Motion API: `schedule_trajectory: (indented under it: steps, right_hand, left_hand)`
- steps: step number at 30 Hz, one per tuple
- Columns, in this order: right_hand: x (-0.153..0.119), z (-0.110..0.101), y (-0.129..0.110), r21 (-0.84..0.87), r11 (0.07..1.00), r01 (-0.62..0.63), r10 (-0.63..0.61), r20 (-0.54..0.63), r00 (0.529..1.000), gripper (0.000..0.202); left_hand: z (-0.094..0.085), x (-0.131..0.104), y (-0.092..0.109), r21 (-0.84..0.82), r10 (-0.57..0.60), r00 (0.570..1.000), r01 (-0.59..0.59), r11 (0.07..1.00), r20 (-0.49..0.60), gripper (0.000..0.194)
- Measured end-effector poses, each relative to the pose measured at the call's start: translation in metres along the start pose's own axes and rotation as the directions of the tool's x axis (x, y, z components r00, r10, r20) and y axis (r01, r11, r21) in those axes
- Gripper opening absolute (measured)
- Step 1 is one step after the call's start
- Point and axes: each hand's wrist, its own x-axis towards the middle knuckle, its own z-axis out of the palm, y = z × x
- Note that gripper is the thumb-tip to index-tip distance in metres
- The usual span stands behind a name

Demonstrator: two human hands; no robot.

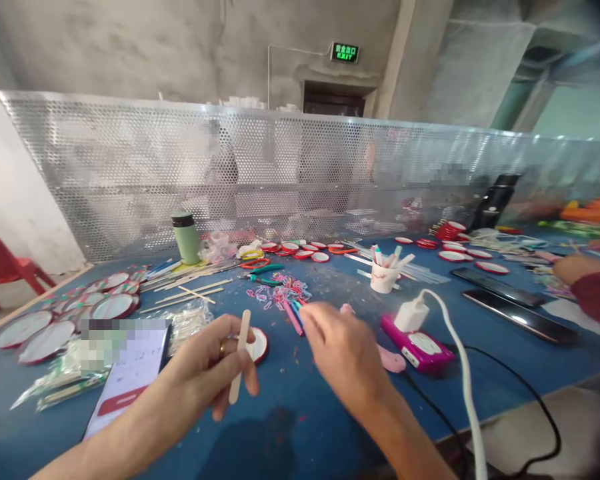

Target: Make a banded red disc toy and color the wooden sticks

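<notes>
Holding a flat wooden stick (240, 363) in the left hand (195, 367), thumb and fingers clamped on it, stick tilted with both ends sticking out. Right hand (347, 353) is over the table (285, 443), fingers bunched together at the pink and blue pens (295, 317); can't tell if they grip one. Progress, judging from layout: looks early for this stick, which is bare on the side facing the camera, no marks or parts attached that I can see. One red-rimmed disc (259, 345) lies just beyond the left fingers, partly hidden, so its state is unclear. More discs (113, 307) with stripes across them are grouped at the left; can't tell whether those are finished. Loose thin sticks (195, 293) and a bag of sticks (193, 321) lie on the table, apparently unused. Colored clips (280, 291) sit in a loose pile beyond the pens, pliers (263, 270) beside them. Paper cup (384, 277) of markers stands upright farther right. Phone (130, 373) lies beside the left forearm.
</notes>
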Motion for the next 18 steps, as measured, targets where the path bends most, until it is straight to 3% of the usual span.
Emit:
schedule_trajectory:
  steps: [3, 7, 11, 14, 18]
  right_hand:
    - [0.052, -0.014, 0.009, -0.208, 0.945, -0.251, 0.257, 0.004, 0.966, 0.032]
    - [0.092, -0.017, 0.018, -0.349, 0.888, -0.301, 0.357, 0.111, 0.927, 0.031]
    - [0.091, 0.004, 0.027, -0.394, 0.885, -0.25, 0.369, 0.264, 0.891, 0.03]
    - [0.082, 0.02, 0.03, -0.413, 0.888, -0.202, 0.378, 0.406, 0.832, 0.024]
    - [0.078, 0.03, 0.026, -0.419, 0.894, -0.161, 0.381, 0.519, 0.765, 0.029]
  left_hand:
    - [0.008, 0.002, -0.005, -0.088, -0.016, 1.0, 0.018, 0.996, 0.023, 0.039]
    - [0.022, 0.001, -0.028, -0.173, -0.043, 0.995, 0.058, 0.983, 0.092, 0.041]
    - [0.037, -0.003, -0.052, -0.241, -0.087, 0.98, 0.129, 0.962, 0.177, 0.042]
    - [0.043, -0.007, -0.061, -0.244, -0.129, 0.962, 0.189, 0.951, 0.24, 0.047]
    - [0.041, -0.005, -0.068, -0.26, -0.095, 0.968, 0.156, 0.953, 0.233, 0.05]
